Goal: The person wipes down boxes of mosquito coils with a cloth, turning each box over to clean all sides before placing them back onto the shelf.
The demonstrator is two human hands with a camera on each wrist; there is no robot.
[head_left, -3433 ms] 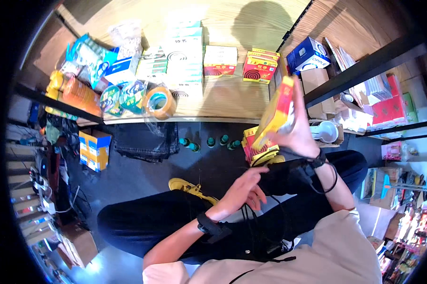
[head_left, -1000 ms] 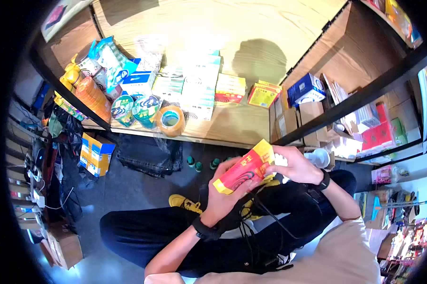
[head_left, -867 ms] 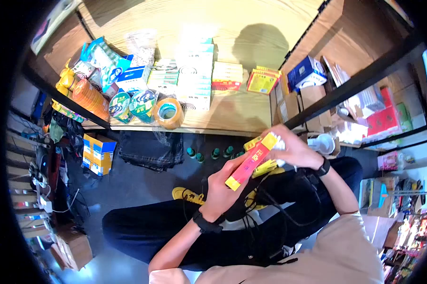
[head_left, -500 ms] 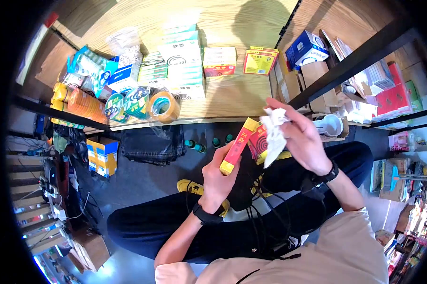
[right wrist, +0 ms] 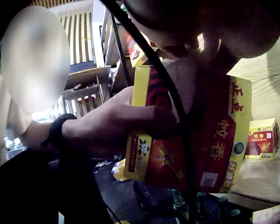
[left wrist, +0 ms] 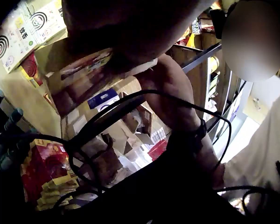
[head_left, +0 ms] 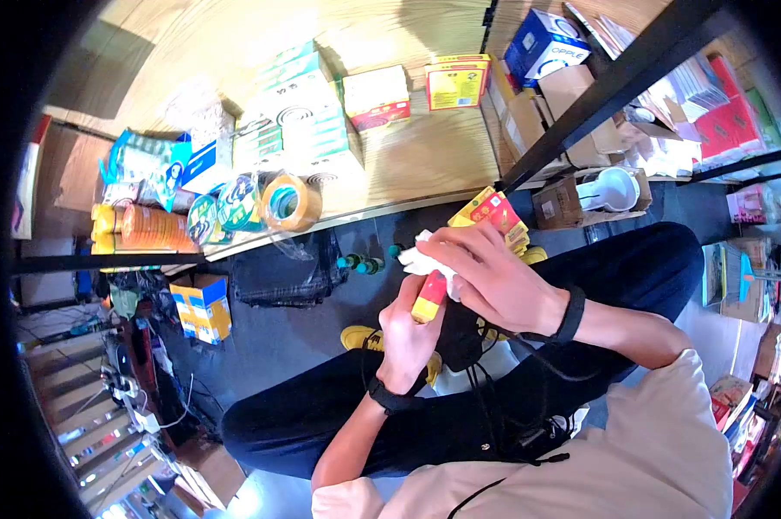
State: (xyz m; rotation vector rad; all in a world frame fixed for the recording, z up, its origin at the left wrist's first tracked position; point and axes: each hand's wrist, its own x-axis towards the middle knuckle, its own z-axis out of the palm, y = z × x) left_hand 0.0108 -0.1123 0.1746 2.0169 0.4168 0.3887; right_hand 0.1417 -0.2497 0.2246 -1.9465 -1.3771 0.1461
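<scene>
A red and yellow box (head_left: 429,298), seen almost end-on in the head view, is gripped by my left hand (head_left: 408,342). My right hand (head_left: 512,281) pinches a crumpled white tissue (head_left: 423,259) against the box's upper part. In the right wrist view the box's broad printed face (right wrist: 210,149) shows, with the left thumb (right wrist: 154,119) across it. The left wrist view shows the box (left wrist: 81,81) dark beneath the right hand. Similar red and yellow boxes (head_left: 494,212) stand stacked on the floor just beyond my right hand.
The wooden shelf (head_left: 425,164) ahead holds white-green boxes (head_left: 321,143), more red-yellow boxes (head_left: 458,84) and a tape roll (head_left: 291,203). A black shelf post (head_left: 611,86) slants at the right. Green bottles (head_left: 367,265), a black bag (head_left: 282,272) and a carton (head_left: 202,307) are on the floor.
The tissue, held apart from the box half a second ago, now touches it as my right hand has moved left. The box has tipped, showing its end. The head view has shifted.
</scene>
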